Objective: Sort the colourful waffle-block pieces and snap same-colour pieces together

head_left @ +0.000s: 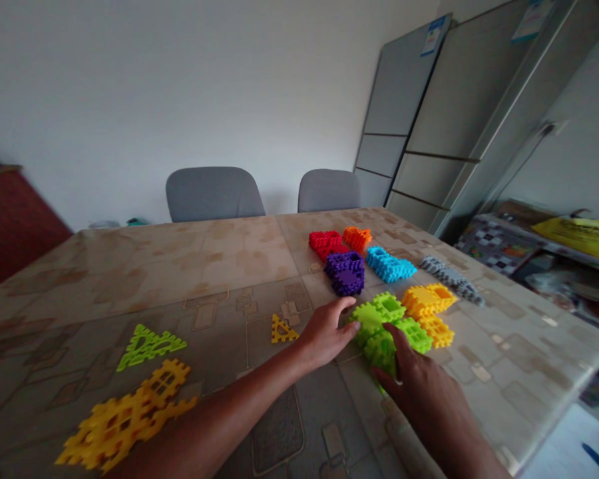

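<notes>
A pile of lime-green plastic interlocking tiles with toothed edges lies on the table before me. My left hand is at the pile's left side, its thumb and forefinger apart and the thumb tip at the green edge. From the right, my right hand has its forefinger on top of the green tiles and its thumb low against their near side; its other fingers are hidden. Yellow-orange tiles are stacked just right of the green ones. A purple stack stands right behind my left hand.
Further back are red, orange, light-blue and grey tiles. On the left lie a green triangle, joined yellow tiles and a small yellow triangle. Two grey chairs stand behind the patterned table.
</notes>
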The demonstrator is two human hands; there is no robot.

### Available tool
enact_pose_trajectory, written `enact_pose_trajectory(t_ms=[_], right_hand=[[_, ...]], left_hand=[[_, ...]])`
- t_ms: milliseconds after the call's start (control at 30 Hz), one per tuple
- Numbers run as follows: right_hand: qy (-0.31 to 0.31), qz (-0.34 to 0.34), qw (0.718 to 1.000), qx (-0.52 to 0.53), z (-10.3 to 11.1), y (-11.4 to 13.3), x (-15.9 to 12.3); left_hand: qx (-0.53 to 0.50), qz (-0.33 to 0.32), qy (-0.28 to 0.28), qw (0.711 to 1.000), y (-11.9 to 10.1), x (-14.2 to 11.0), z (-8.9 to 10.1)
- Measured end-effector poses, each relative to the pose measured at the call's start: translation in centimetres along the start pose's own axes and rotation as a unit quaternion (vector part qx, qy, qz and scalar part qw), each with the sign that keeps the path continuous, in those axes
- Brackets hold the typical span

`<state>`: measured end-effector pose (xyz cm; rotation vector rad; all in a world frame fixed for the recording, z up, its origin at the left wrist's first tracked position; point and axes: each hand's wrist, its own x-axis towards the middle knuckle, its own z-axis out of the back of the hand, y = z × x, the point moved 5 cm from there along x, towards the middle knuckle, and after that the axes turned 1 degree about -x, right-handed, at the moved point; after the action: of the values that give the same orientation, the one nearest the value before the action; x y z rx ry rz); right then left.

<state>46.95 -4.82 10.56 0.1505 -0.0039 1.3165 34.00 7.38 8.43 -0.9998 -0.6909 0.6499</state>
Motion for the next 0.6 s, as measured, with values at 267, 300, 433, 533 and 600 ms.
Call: enact_pose_trajectory(t_ms=[267,300,433,533,600], right_hand=[[-0.026,-0.020,0.999,-0.011,-0.6,0.1,-0.2],[-0.024,-0.022,0.999,-0.009,-0.6,0.1,-0.1],[-0.002,-0.020,1.000,0.008,-0.7,-0.7,0.0],[-0.044,-0.011,0.999,0.020,-0.2,-1.8,-0.1],[-0.103,0.026,0.993,0.044,0.5,-2.0,-0.2]], left_hand=[[-0.005,-0.019,0.001,1.000,-0.8,2.0,-0.8],[-0.003,-0.021,0.002,1.000,-0.9,2.3,-1.1],[0.020,-0.022,-0.005,1.000,-1.1,2.6,-1.8],[0.042,-0.017,-0.022,0.999,-1.6,1.1,-1.2],[0.054,-0.018,-0.022,0.998,-2.3,-0.6,0.1]])
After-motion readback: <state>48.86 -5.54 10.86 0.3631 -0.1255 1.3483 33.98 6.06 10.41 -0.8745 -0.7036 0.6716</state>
